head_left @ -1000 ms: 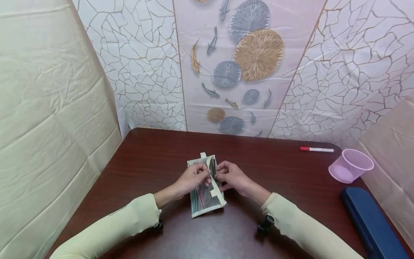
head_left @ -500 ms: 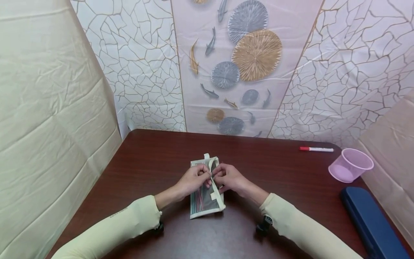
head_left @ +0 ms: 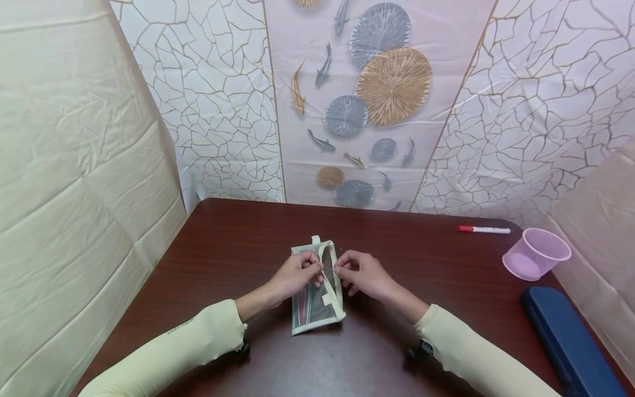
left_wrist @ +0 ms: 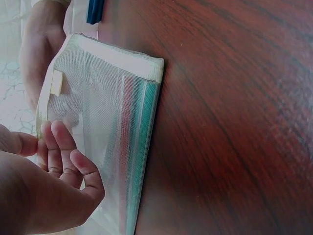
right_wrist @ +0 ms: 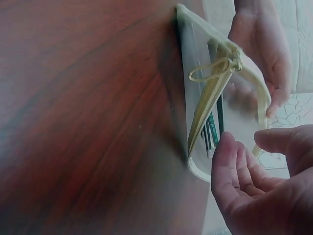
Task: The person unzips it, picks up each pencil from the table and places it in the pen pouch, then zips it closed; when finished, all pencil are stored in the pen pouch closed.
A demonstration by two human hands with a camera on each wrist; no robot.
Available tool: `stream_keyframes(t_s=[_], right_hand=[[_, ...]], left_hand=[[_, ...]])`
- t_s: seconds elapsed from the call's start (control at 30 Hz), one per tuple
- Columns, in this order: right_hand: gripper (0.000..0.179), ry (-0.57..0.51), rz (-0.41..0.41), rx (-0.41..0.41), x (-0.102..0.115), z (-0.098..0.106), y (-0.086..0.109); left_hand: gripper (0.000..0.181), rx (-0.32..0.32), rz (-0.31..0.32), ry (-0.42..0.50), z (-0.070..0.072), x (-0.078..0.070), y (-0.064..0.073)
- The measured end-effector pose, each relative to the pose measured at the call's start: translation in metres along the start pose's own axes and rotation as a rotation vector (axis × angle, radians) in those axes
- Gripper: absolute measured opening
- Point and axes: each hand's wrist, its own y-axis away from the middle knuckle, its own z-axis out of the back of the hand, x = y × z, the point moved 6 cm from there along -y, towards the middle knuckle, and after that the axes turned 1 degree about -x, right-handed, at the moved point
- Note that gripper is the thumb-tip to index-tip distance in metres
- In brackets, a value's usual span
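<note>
A see-through mesh pencil pouch (head_left: 318, 313) with cream trim lies on the table, its zipper (right_wrist: 210, 105) undone and its mouth gaping. My left hand (head_left: 296, 274) pinches the left edge of that mouth between thumb and fingers. At the opposite edge is my right hand (head_left: 366, 274), thumb and fingertips apart with nothing between them. Slim pencils (right_wrist: 213, 131) show inside the opening in the right wrist view. Through the mesh, the left wrist view shows a red strip (left_wrist: 125, 117) and a teal strip (left_wrist: 142, 122). A cord loop (right_wrist: 205, 72) hangs at the zipper end.
On the dark wooden table (head_left: 238, 226), a red-capped white marker (head_left: 484, 229) lies at the back right. Near it stands a pink translucent cup (head_left: 536, 255). A long blue case (head_left: 570, 342) lies along the right edge. Fabric walls enclose the table's back and sides.
My right hand has drawn back to the right, out of the pouch's mouth, which now shows wider. The left hand keeps its pinch on the edge.
</note>
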Motion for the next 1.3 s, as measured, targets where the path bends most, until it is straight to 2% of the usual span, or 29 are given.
stream_keyframes(t_s=[0.17, 0.33, 0.43, 0.53, 0.67, 0.83, 1.13, 1.3], right_hand=[[0.01, 0.113, 0.064, 0.017, -0.001, 0.005, 0.02], [0.006, 0.232, 0.122, 0.094, 0.0, 0.003, 0.042], [0.006, 0.257, 0.154, 0.155, 0.0, -0.001, 0.051], [0.013, 0.274, 0.182, 0.179, 0.001, -0.004, 0.057], [0.014, 0.296, 0.181, 0.143, 0.0, -0.006, 0.058], [0.011, 0.304, 0.124, 0.063, -0.004, -0.006, 0.054], [0.015, 0.316, 0.097, -0.023, -0.009, -0.003, 0.051], [0.01, 0.307, 0.082, -0.062, -0.009, -0.001, 0.049]], left_hand=[[0.011, -0.005, 0.002, -0.007, 0.001, 0.0, -0.001], [0.012, -0.021, 0.0, -0.008, 0.004, 0.0, -0.003], [0.011, -0.035, 0.005, -0.009, 0.006, 0.001, -0.005], [0.012, -0.044, 0.0, -0.01, 0.007, 0.001, -0.007], [0.012, -0.056, -0.022, -0.029, 0.007, 0.001, -0.013], [0.012, -0.084, -0.043, -0.053, 0.004, 0.001, -0.017], [0.013, -0.12, -0.028, -0.016, 0.003, 0.001, -0.022], [0.013, -0.134, -0.026, 0.006, 0.002, 0.002, -0.024]])
